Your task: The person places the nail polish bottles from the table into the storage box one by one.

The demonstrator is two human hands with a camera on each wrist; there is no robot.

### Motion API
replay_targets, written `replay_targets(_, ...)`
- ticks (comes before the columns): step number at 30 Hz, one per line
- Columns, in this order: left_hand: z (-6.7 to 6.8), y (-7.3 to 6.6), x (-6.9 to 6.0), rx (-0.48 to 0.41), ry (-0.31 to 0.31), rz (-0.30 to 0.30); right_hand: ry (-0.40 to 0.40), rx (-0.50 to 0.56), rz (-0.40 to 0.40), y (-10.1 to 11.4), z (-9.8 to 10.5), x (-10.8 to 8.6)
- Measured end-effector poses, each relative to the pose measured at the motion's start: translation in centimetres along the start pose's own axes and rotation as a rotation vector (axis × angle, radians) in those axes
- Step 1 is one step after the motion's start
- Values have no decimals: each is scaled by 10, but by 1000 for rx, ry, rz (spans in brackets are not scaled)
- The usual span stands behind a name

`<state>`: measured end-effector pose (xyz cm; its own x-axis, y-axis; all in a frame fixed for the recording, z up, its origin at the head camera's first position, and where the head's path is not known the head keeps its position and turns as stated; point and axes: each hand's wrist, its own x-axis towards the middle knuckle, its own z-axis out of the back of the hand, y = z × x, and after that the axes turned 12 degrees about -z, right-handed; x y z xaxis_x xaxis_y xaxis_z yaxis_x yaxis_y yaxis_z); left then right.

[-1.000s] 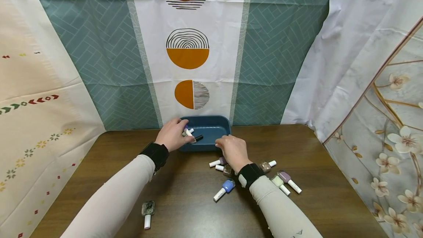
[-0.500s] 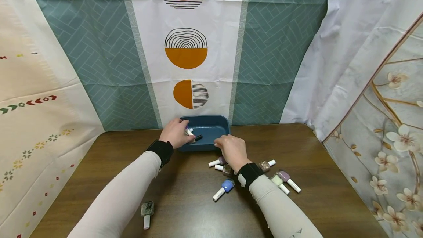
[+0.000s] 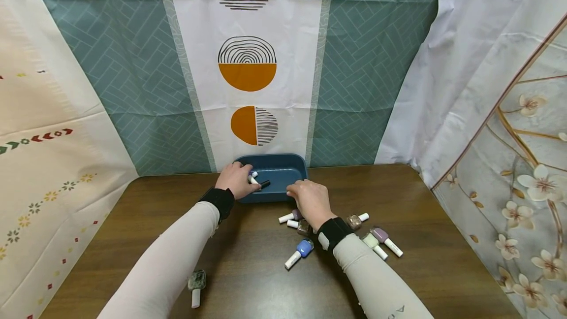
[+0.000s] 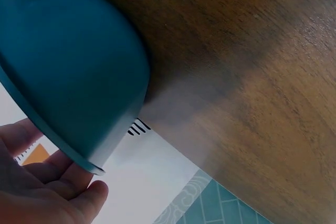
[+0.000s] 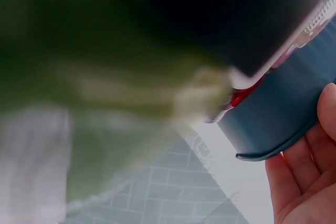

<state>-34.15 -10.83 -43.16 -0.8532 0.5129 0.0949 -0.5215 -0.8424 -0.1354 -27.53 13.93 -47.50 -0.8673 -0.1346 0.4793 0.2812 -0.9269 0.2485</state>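
Note:
My left hand (image 3: 236,180) grips the left end of a dark blue plastic bin (image 3: 283,192), its fingers reaching over the rim. In the left wrist view, fingertips (image 4: 79,176) meet the bin's edge. At the front right corner, my right hand (image 3: 310,200) pinches the rim; the right wrist view shows fingers (image 5: 302,163) hooked over it and the thumb against the outer wall. Inside the bin lie a few nail polish bottles, among them a white cap (image 3: 253,179) and a black cap (image 3: 265,184), partly hidden by my left hand.
Nail polish bottles lie on the wooden table: blue (image 3: 304,247), brown glitter (image 3: 304,227), purple (image 3: 379,234), pale green (image 3: 370,240), several more near my right wrist. A dark green bottle (image 3: 197,279) lies at front left. A patterned cloth (image 3: 261,63) hangs behind the bin.
My left hand has shifted slightly right over the bin, covering more of the bottles inside. The right hand stays at its corner. The head view has turned a little.

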Motion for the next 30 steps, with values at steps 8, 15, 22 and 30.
replay_targets(8,-3,2,6,28,54,5,0,14,7,-1,0,-1)
replay_targets(15,-5,5,12,45,99,18,14,3,13,-2,-1,-1)
replay_targets(22,-4,5,15,54,140,28,14,1,13,-2,0,0)
replay_targets(30,-4,3,15,28,142,52,22,3,0,-1,1,0)
